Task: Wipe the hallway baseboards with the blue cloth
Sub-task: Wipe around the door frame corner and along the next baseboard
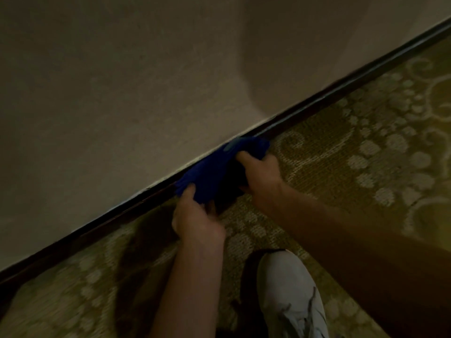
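A blue cloth (214,169) lies bunched against the dark baseboard (341,93), which runs diagonally from lower left to upper right below a beige wall. My left hand (195,218) grips the cloth's lower left end with its thumb on top. My right hand (261,176) grips the upper right end, fingers curled over the fabric. Both hands hold the cloth on the baseboard where it meets the carpet. The light is dim.
Patterned green and cream carpet (366,154) covers the floor. My white sneaker (290,296) stands on it just behind the hands. The beige wall (122,81) fills the upper left, and the baseboard runs on past both ends of the cloth.
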{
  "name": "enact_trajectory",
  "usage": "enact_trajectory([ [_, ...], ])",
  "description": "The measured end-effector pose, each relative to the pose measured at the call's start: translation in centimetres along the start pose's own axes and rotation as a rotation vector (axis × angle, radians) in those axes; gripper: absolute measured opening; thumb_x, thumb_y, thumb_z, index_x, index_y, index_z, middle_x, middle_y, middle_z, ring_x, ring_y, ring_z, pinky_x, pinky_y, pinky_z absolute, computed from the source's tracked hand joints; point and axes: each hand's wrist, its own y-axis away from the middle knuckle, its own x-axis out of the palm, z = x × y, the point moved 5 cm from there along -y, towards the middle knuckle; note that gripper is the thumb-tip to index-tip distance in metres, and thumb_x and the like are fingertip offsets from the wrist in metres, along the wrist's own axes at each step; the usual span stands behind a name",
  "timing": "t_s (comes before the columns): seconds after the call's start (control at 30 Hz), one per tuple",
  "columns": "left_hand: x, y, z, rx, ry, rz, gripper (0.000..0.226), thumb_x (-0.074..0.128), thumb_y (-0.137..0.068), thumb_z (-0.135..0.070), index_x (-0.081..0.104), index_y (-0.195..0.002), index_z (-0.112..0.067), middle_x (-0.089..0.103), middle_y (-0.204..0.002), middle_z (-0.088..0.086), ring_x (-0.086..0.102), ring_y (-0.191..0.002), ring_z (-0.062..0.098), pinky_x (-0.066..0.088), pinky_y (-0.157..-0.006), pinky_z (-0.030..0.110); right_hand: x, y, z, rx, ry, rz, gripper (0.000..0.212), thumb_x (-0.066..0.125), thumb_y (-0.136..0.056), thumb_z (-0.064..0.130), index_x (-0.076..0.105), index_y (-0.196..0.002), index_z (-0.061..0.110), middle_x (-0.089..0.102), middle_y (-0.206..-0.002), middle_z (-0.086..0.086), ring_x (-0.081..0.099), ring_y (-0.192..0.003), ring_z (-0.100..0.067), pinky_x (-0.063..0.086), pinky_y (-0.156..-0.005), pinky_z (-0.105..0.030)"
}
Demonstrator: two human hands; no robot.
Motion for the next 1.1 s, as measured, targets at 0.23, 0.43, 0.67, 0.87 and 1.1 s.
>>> enact_trajectory([
  [0.23, 1.5, 1.2, 0.7, 0.044, -0.118, 0.052, 0.044, 0.069, -0.088, -0.018, 0.055, -0.130, -0.013, 0.056, -0.123, 0.012, 0.057, -0.107, 0.024, 0.052, -0.089, 0.033, -1.6, -1.2, 1.8, -0.041, 0.006, -0.164, 0.023, 0.067, -0.086, 0.014, 0.050, -0.100, 0.010, 0.060, -0.096, -0.009, 0.063, -0.087, -0.025, 0.057, -0.080, -0.044],
  [0.43, 2.5, 1.8, 0.4, -0.003, -0.060, -0.014, 0.022, 0.067, -0.089, -0.017, 0.058, -0.109, -0.013, 0.061, -0.108, 0.009, 0.060, -0.089, 0.021, 0.051, -0.066, 0.029, -1.3, -0.7, 1.8, -0.029, -0.007, -0.078, 0.021, 0.064, -0.089, 0.012, 0.054, -0.107, 0.010, 0.064, -0.095, -0.010, 0.063, -0.076, -0.020, 0.058, -0.062, -0.035],
  [0.67, -0.4, 0.7, -0.6, 0.072, 0.055, -0.126, 0.048, 0.061, -0.094, -0.029, 0.049, -0.138, -0.017, 0.055, -0.132, 0.007, 0.057, -0.082, 0.014, 0.046, -0.054, 0.023, 1.6, -0.1, -1.0, -0.013, 0.269, 0.057, 0.023, 0.073, -0.080, 0.013, 0.053, -0.091, 0.013, 0.064, -0.113, -0.019, 0.065, -0.102, -0.035, 0.056, -0.087, -0.053],
  [0.87, 4.5, 1.6, 2.5, -0.064, -0.041, 0.114, 0.036, 0.057, -0.096, -0.018, 0.052, -0.131, -0.013, 0.058, -0.121, 0.011, 0.060, -0.097, 0.024, 0.057, -0.071, 0.028, -3.1, -2.1, 3.4, -0.034, 0.117, -0.098, 0.039, 0.071, -0.083, 0.013, 0.054, -0.115, 0.002, 0.063, -0.095, -0.012, 0.064, -0.077, -0.023, 0.057, -0.061, -0.036],
  [1.1, 3.5, 1.6, 1.0, -0.125, 0.076, 0.115, 0.021, 0.059, -0.093, -0.015, 0.056, -0.113, -0.011, 0.062, -0.115, 0.014, 0.061, -0.088, 0.027, 0.053, -0.065, 0.035, -2.0, -0.6, 2.5, -0.068, 0.172, -0.063, 0.032, 0.066, -0.087, 0.009, 0.056, -0.118, 0.007, 0.066, -0.108, -0.017, 0.064, -0.083, -0.025, 0.057, -0.069, -0.035],
])
